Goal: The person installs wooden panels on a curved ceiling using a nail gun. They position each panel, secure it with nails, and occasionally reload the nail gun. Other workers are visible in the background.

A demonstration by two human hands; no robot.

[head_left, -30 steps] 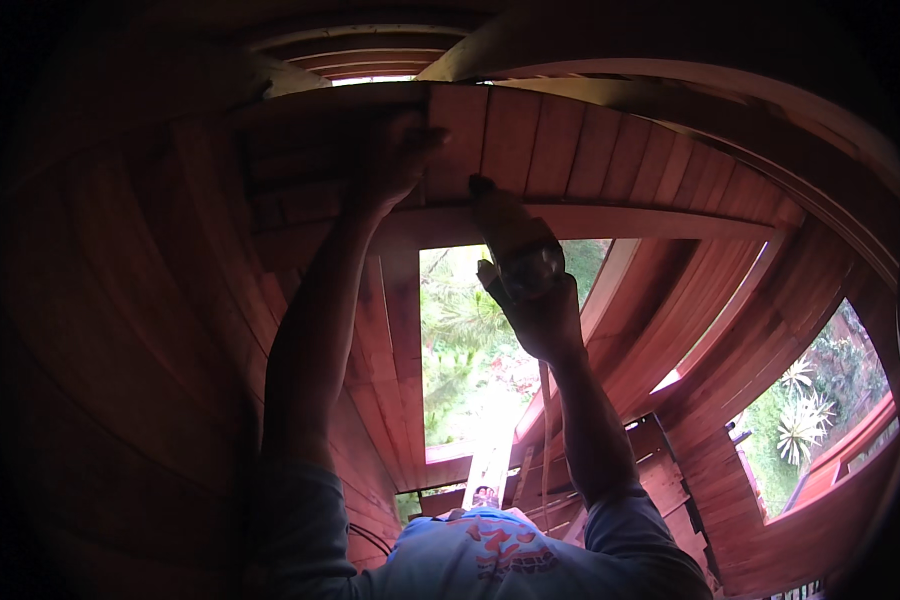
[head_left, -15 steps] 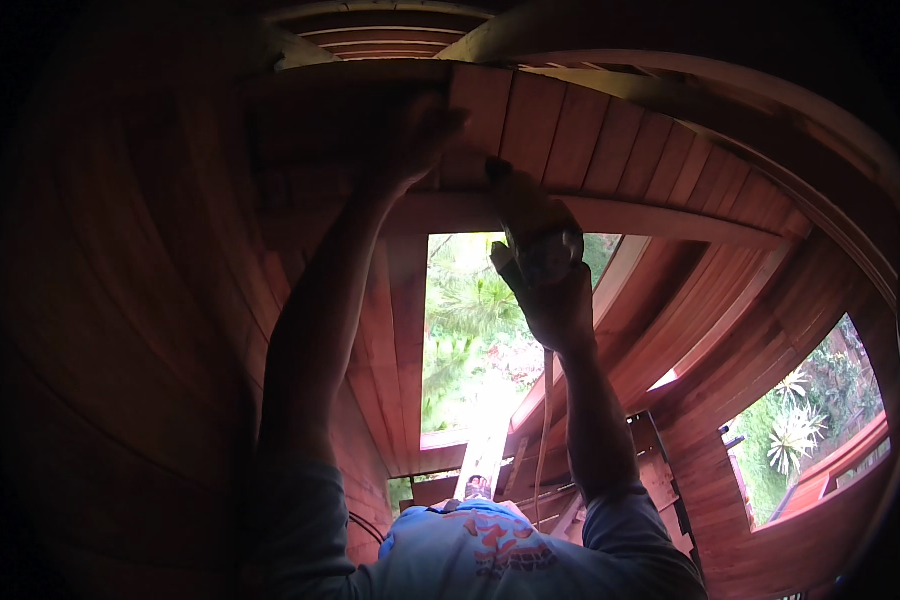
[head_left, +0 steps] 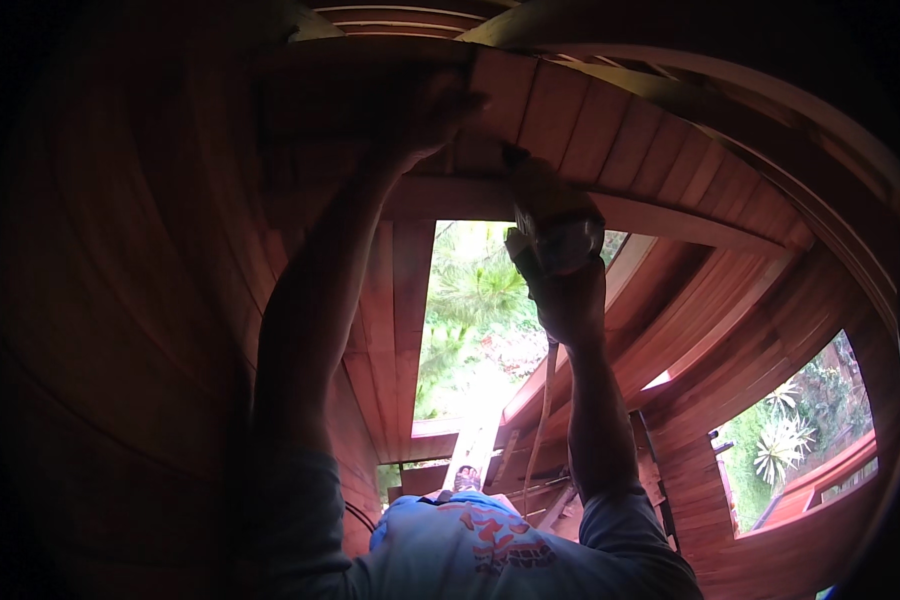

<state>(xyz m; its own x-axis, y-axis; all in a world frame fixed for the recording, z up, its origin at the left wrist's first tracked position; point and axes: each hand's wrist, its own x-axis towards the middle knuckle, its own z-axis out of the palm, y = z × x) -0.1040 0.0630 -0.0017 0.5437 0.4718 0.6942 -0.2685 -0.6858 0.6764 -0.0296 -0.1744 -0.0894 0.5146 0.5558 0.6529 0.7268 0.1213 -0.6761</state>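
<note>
My right hand (head_left: 570,302) is raised and wrapped round a hand-held power tool (head_left: 558,218), drill-like in shape, with a pale rounded body and a dark narrow tip. The tip points up and a little left, at or close to the reddish wooden planks (head_left: 580,125) above the window opening. From below this hand hangs a thin cord or hose (head_left: 538,430). My left hand (head_left: 425,120) reaches up to the same planked surface, left of the tool's tip. Deep shadow hides most of its fingers; one digit sticks out to the right. I cannot make out whether it holds anything.
A window opening (head_left: 470,320) with bright greenery lies behind my arms, and another opening (head_left: 800,440) at the lower right. A horizontal beam (head_left: 670,217) runs under the planks. Plank walls curve on both sides; a narrow bright board (head_left: 477,440) lies far below, near my foot.
The view has shifted slightly, so planks, both hands and tool sit a little higher and further right. Against the planks, the tool and my hands hold nearly the same place.
</note>
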